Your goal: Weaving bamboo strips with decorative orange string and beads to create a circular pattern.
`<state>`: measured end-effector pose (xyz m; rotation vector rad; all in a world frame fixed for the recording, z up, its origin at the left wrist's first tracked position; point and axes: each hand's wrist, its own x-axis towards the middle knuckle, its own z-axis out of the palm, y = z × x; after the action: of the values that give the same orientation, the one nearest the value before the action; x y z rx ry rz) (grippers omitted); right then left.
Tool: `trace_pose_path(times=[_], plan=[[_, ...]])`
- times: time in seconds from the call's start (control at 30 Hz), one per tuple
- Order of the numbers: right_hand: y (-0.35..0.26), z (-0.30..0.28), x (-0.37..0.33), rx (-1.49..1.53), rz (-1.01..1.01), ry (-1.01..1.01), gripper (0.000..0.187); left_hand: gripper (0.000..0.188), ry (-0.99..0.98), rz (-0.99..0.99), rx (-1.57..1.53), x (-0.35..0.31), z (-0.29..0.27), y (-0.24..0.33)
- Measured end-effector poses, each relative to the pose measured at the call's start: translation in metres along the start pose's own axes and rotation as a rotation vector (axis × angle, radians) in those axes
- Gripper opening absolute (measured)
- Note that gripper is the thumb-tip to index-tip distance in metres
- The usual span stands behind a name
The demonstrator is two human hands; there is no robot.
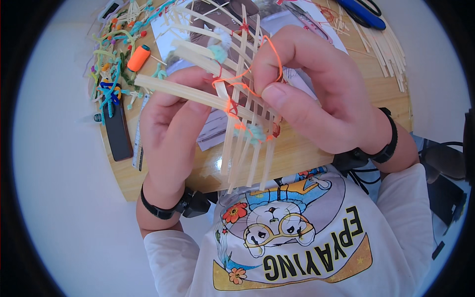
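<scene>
My left hand (173,123) grips a lattice of pale bamboo strips (183,92) by its left side, thumb and fingers closed round the strips. Red and orange thread binds several crossings, and tufts of pale blue yarn (255,132) are woven in. At the lattice's right side, my right hand (316,94) pinches an orange thread (277,49) between thumb and forefinger. A loop of that thread rises over the forefinger, and its other part runs left to a tied crossing near my left fingertips. The lattice is held tilted above the table.
An orange thread spool (139,58) stands at the left among colourful yarn pieces (116,37). Near it lie a dark phone (118,129) and a ruler (141,133). Blue-handled scissors (363,12) and loose bamboo strips (386,52) occupy the far right. Printed sheets (170,42) lie beneath the lattice on the wooden table (198,173).
</scene>
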<state>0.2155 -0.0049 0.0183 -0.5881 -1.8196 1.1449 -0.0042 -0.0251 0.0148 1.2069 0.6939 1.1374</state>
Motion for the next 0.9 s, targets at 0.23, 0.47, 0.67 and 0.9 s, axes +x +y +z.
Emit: trace_pose_path(times=[0.23, 0.47, 0.67, 0.9], plan=[[0.0, -0.002, 0.002, -0.083, -0.012, -0.051, 0.01, 0.02, 0.07, -0.078, -0.003, -0.001, 0.006, 0.002], [0.004, 0.003, 0.002, -0.006, -0.036, -0.018, 0.018, 0.02, 0.081, -0.176, 0.0, 0.001, 0.007, 0.005], [0.003, 0.006, 0.002, 0.019, 0.086, 0.013, 0.025, 0.018, 0.08, -0.107, 0.044, 0.0, 0.01, 0.003], [0.003, 0.003, 0.002, -0.118, -0.008, 0.046, 0.016, 0.018, 0.04, -0.052, 0.091, -0.001, 0.011, 0.002]])
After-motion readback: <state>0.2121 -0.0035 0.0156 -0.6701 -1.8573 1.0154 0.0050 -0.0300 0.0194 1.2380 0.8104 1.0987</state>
